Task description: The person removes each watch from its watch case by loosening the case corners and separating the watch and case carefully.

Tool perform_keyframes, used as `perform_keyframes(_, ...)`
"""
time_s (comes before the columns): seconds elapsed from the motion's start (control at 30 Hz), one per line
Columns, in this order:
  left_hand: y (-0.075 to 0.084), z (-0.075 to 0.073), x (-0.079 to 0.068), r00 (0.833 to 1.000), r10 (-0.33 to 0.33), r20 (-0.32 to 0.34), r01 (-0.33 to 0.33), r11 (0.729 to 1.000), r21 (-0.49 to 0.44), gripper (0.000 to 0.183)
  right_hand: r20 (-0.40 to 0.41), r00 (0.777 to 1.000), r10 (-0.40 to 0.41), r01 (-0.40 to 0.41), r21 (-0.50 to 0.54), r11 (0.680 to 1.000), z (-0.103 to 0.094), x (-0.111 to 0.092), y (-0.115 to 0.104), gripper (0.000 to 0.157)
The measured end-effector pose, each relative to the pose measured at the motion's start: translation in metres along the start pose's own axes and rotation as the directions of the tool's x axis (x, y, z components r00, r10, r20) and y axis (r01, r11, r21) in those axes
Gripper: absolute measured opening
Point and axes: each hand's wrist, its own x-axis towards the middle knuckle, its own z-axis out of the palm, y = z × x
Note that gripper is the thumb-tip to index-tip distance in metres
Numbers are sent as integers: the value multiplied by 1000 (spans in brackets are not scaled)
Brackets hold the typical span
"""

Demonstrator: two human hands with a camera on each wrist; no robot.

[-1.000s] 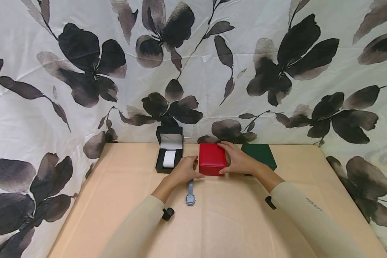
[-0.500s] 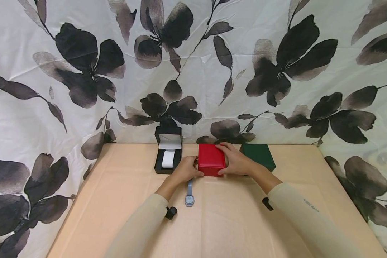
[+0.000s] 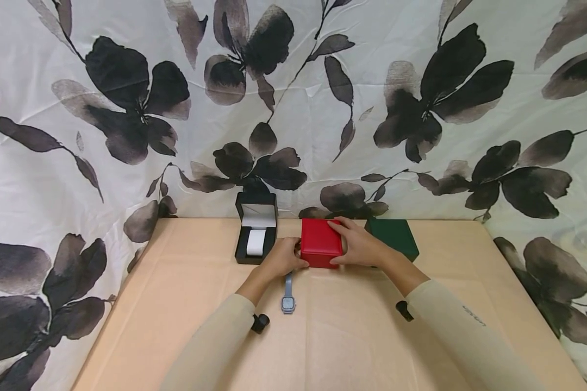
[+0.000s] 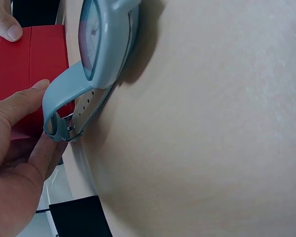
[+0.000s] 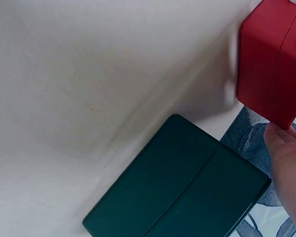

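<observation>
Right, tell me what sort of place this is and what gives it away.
Likely an indoor spot set up for filming or display: flowered cloth hangs right behind the table, and a black box, red box and green box stand in a row near its back edge.

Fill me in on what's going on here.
Someone's left hand and right hand are holding a red box from either side; it looks closed. To its left stands an open black box with a white cushion inside, and to its right a green box. A light-blue watch is on the table, nearer the camera than the red box.
</observation>
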Motion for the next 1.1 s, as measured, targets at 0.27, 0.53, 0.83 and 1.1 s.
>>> perform_keyframes(0.27,0,0,0,1000,1,6,-1,1000,0,42,-19,1000,-19,19,-45,999,0,0,3,107)
perform_keyframes(0.53,0,-1,-1,1000,-10,2,10,1000,12,45,-28,999,-28,27,-50,998,0,0,3,104)
perform_keyframes(0.83,1,-1,0,1000,3,10,-3,999,54,40,-18,1000,-7,6,-60,998,-5,0,1,102)
perform_keyframes(1.1,2,-4,0,999,17,34,-20,996,90,36,1,1000,20,-19,-32,999,-9,1,0,99)
